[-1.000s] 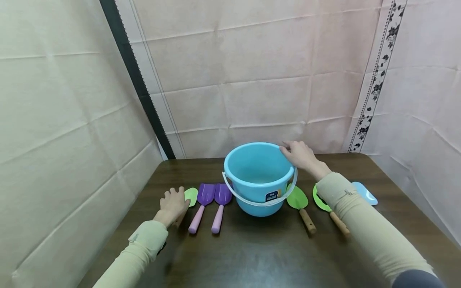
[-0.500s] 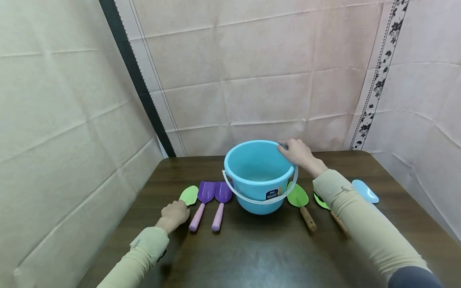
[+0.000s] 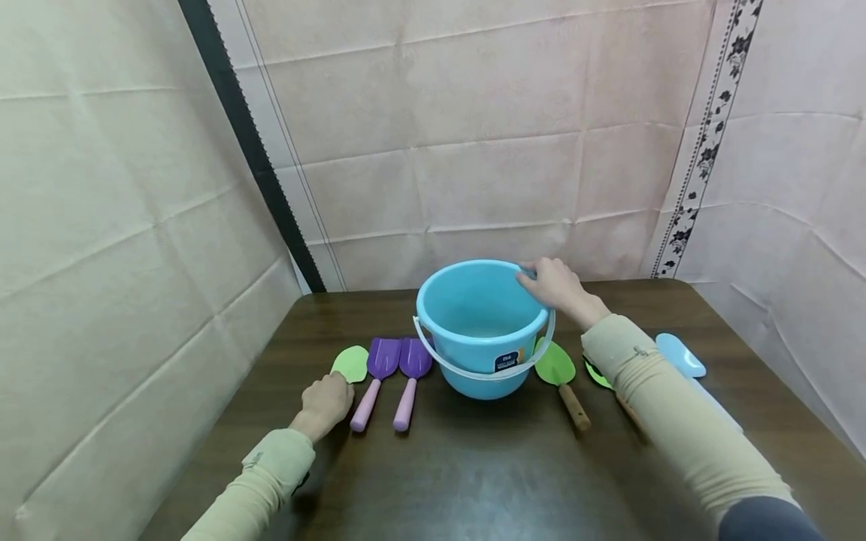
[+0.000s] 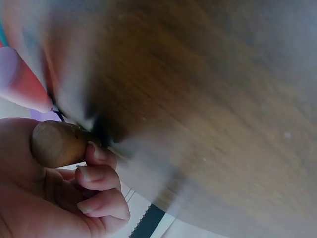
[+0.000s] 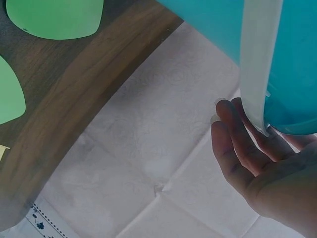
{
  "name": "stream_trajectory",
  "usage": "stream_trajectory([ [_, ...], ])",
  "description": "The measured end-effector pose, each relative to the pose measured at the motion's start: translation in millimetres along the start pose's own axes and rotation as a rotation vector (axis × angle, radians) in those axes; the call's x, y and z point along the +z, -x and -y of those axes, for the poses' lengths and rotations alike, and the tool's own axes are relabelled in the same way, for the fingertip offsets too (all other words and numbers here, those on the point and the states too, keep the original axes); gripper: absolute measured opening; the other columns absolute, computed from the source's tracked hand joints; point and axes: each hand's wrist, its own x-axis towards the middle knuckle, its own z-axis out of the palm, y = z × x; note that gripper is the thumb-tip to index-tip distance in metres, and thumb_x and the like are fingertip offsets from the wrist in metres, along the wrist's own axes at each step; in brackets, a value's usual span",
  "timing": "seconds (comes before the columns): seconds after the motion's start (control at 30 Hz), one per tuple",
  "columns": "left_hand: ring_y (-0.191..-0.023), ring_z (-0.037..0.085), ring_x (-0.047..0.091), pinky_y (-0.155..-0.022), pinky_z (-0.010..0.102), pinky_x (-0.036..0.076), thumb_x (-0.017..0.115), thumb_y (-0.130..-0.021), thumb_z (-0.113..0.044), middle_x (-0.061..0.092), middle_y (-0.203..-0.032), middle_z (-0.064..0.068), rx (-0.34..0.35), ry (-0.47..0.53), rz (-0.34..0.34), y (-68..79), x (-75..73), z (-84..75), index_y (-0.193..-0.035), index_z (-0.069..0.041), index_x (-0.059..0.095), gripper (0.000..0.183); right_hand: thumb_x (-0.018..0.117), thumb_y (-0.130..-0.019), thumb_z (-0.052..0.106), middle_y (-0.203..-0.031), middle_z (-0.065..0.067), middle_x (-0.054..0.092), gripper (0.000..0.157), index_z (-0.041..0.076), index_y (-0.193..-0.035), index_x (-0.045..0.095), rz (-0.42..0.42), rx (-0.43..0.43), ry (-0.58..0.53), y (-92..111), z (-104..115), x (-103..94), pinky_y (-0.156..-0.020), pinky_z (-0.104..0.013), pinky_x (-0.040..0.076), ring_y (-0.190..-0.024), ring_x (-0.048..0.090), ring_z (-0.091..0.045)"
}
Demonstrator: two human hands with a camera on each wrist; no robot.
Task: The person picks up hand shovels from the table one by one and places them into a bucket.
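My left hand (image 3: 325, 402) grips the wooden handle (image 4: 59, 144) of a green garden trowel (image 3: 351, 364); in the left wrist view its fingers curl around it. The blade lies low over the table, pointing away from me. A light-blue bucket (image 3: 473, 353) stands upright at the middle, its white bail handle (image 3: 482, 376) hanging down in front. At the bucket's far right rim, my right hand (image 3: 558, 289) holds the edge with thumb and fingers. The right wrist view shows some fingers (image 5: 233, 144) outside the bucket, beside the bail; the thumb is hidden there.
Two purple shovels (image 3: 384, 357) with pink handles lie beside the trowel. Right of the bucket are a green trowel (image 3: 555, 365), another green tool (image 3: 598, 374) partly under my sleeve, and a light-blue tool (image 3: 679, 355). Cloth walls (image 3: 473, 150) surround the wooden table (image 3: 467, 473).
My left hand has closed around the green trowel's handle, and the blade has shifted slightly. The right hand stays at the bucket rim. The head view has tilted a little.
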Motion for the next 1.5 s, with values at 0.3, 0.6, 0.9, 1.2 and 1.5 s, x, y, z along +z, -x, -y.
stream_trajectory([
  [0.3,-0.079,0.046,0.064,-0.063,0.055,0.049,0.051,-0.092,-0.019,0.064,-0.083,0.027,0.013,0.033,-0.057,-2.9,-6.5,-1.0,-0.085,0.008,0.056,0.028,0.052,-0.098,0.026,-0.107,-0.026,0.064,0.045,0.002,-0.135,0.053,-0.009,-0.002,0.018,1,1,-1.8,-0.054,-0.034,0.042,-0.069,0.057,-0.025],
  [0.6,-0.079,0.047,0.064,-0.063,0.056,0.049,0.050,-0.091,-0.019,0.064,-0.083,0.028,0.011,0.035,-0.062,-5.6,-17.7,-0.2,-0.086,0.009,0.056,0.029,0.052,-0.097,0.026,-0.073,-0.017,0.063,0.044,0.002,-0.134,0.054,-0.016,-0.002,0.015,1,1,0.6,-0.048,-0.031,0.041,-0.055,0.053,-0.020],
  [0.9,-0.077,0.046,0.064,-0.061,0.055,0.049,0.050,-0.092,-0.020,0.062,-0.080,0.026,0.020,0.039,-0.057,-5.1,-23.4,-2.2,-0.086,0.008,0.056,0.029,0.050,-0.097,0.026,-0.090,-0.025,0.067,0.044,0.003,-0.134,0.054,-0.015,0.004,0.017,1,1,3.0,-0.050,-0.032,0.040,-0.057,0.053,-0.022],
  [1.2,-0.075,0.045,0.064,-0.059,0.055,0.049,0.052,-0.093,-0.021,0.062,-0.079,0.026,0.024,0.056,-0.088,-8.3,-30.5,-5.8,-0.086,0.009,0.056,0.030,0.051,-0.097,0.024,-0.108,-0.028,0.065,0.043,0.002,-0.134,0.054,-0.016,0.011,0.031,2,3,4.4,-0.050,-0.032,0.040,-0.060,0.054,-0.023],
  [1.5,-0.066,0.036,0.062,-0.055,0.050,0.048,0.052,-0.092,-0.020,0.059,-0.072,0.019,0.035,0.056,-0.081,-13.5,-43.2,-9.5,-0.083,0.006,0.055,0.028,0.050,-0.098,0.025,-0.073,-0.018,0.062,0.044,0.003,-0.135,0.053,-0.010,0.021,0.029,2,5,5.4,-0.049,-0.031,0.039,-0.052,0.050,-0.020],
])
